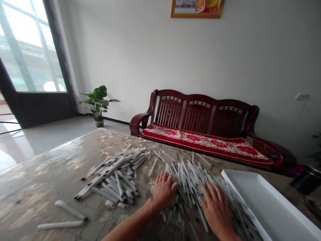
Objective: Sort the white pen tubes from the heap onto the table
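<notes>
Nearest the camera, right hand (217, 207) and left hand (163, 189), both palm down with fingers spread wide, nothing visibly gripped; beneath the palms, cannot tell. Under and just ahead of the right hand, and between both hands, right heap of tubes (192, 177), mostly slanting from far left to near right, roughly in line with the right hand's fingers. Right hand well onto the heap, so nearer to its bulk; left hand only at its left edge, fingers pointing forward.

Beneath it all, table (62, 170) with a flowery surface. Beyond its far edge, bench (197, 115), dark red, with a patterned mat (200, 139) along it. Farther left, plant (99, 100), well apart from the hands. On the right, tray (273, 204), white and shallow, its left wall close against the heap: probably a barrier to any rightward sweep. Left of the left hand, past a narrow gap, left heap of tubes (118, 182), many running from far right to near left. In that gap, toward the far side, one lone tube (152, 168). Smallest, beside the left heap, black bit (83, 179).
</notes>
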Demonstrator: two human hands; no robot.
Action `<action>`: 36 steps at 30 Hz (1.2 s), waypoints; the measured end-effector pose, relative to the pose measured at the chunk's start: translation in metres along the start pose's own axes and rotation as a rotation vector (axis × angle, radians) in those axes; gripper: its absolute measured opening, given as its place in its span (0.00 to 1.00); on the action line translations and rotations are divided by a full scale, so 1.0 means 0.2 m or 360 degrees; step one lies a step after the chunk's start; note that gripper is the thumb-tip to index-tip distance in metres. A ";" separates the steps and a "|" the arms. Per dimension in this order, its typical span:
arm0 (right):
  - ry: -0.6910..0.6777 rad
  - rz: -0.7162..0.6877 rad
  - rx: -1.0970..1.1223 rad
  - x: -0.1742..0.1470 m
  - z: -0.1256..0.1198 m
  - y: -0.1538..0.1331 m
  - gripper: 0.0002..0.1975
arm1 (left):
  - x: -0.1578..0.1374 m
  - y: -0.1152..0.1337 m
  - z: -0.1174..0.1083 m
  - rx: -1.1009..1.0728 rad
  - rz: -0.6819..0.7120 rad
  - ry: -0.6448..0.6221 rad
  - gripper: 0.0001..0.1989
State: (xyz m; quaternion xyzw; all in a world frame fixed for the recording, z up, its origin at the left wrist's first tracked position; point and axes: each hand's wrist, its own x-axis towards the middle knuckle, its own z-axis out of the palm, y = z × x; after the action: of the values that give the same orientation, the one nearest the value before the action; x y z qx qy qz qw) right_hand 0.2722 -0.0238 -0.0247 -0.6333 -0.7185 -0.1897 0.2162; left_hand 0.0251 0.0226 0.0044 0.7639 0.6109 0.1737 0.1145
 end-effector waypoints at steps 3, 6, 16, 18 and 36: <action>-0.0004 -0.0018 -0.0038 0.00 0.06 -0.01 0.23 | 0.00 0.05 0.04 -0.0063 0.0020 -0.0004 0.27; -0.0022 -0.0025 -0.0062 0.04 0.06 -0.01 0.23 | 0.01 0.07 0.02 -0.0174 0.0071 -0.0082 0.29; -0.0010 -0.0126 0.0090 0.09 0.00 -0.07 0.20 | -0.05 -0.28 -0.29 -0.0446 0.0066 0.0062 0.18; 0.0017 -0.0269 0.0173 0.09 -0.04 -0.16 0.20 | -0.12 -0.39 -0.34 -0.0268 0.0021 0.0113 0.18; -0.0242 -0.0954 0.0528 0.05 -0.03 -0.56 0.22 | -0.27 -0.48 -0.18 0.0326 0.0131 0.0188 0.22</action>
State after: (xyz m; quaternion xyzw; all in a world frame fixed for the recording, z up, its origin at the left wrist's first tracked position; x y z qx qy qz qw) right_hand 0.1610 -0.0329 -0.0151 -0.3628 -0.9075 -0.0778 0.1967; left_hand -0.0854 -0.0105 -0.0058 0.7844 0.5994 0.1596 -0.0073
